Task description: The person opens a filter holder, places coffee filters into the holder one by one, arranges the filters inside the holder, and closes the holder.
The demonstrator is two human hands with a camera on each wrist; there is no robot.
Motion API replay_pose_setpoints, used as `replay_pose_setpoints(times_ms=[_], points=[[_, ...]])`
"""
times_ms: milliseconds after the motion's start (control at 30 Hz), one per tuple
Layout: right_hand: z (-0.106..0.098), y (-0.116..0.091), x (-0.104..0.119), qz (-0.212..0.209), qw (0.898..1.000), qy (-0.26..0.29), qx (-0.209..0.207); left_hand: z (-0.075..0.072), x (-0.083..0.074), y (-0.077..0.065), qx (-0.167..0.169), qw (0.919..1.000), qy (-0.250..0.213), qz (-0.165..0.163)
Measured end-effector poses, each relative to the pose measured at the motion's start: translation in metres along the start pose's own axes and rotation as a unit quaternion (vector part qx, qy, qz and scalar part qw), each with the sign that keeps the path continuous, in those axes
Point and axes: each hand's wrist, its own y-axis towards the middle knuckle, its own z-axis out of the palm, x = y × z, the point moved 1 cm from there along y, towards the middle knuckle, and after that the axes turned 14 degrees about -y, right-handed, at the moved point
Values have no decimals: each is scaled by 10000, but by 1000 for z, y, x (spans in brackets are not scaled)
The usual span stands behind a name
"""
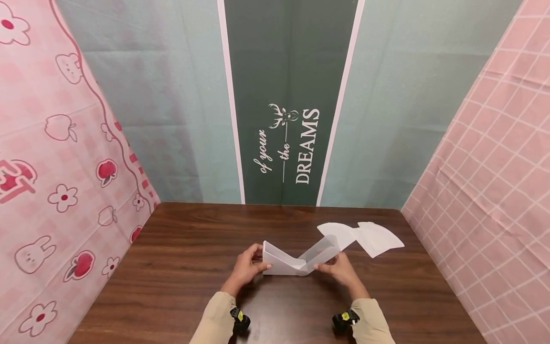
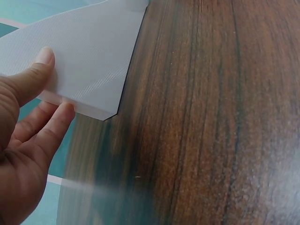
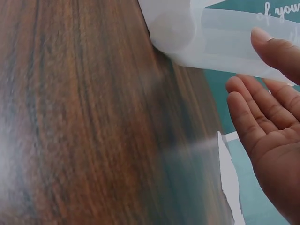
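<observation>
A white plastic case point(image 1: 278, 263) stands on the table in front of me. Its translucent lid point(image 1: 320, 254) is swung out to the right at a round hinge point(image 3: 174, 30), so the two halves form a wide V. My left hand point(image 1: 246, 267) pinches the left end of the white half, thumb on the near face and fingertips under the edge in the left wrist view. The right hand point(image 1: 343, 271) holds the outer part of the lid between thumb and fingers. Behind the lid lie fan-shaped white paper filters point(image 1: 379, 240), some partly covered by it.
The brown wooden table point(image 1: 193, 239) extends on both sides of the case. Its far edge meets a green printed curtain point(image 1: 292, 71). Pink cloths point(image 1: 494, 157) hang at left and right. Black wrist cameras point(image 1: 240, 321) sit at both sleeves.
</observation>
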Motion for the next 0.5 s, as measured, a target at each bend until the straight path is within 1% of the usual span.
replay_pose_setpoints(times_ms=[33,133,200,300,400,500], points=[[1,1,-5,47,10000,48,-45,0,1,0,0,10000,19,5],[2,0,-6,132,9995,249,-113,-1,2,-1,-21,10000,-1,-6],[1,-1,-4,234,9985,465,-179,-1,2,-1,-34,10000,-19,28],[-2,-4,6,199,9976,626,-238,-1,2,-1,-41,10000,-20,62],[-5,-6,16,177,9977,617,-207,-2,2,-1,-33,10000,42,60],[-9,-7,17,218,9983,504,-177,-3,2,0,0,10000,91,37]])
